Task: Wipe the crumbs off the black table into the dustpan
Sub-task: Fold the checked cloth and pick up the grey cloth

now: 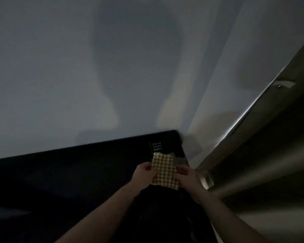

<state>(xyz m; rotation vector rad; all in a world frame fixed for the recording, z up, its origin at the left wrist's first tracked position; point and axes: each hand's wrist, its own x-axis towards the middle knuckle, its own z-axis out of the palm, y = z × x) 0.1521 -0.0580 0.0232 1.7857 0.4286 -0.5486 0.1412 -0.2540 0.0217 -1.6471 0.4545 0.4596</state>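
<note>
Dim grey wall [77, 67] backs the black table [77, 163]. Both hands hold a checked cloth [163, 170] above its far right corner: left hand [143, 174] pinching the left edge, right hand [189, 179] gripping the right. Small white lettering [157, 146] lies just beyond.

i see a dim scene, my left hand [142, 173] and right hand [189, 178] both pinching a checked cloth [163, 170] held above the black table [68, 172], small white lettering [157, 148] near its far corner, pale wall [77, 67] behind
</note>
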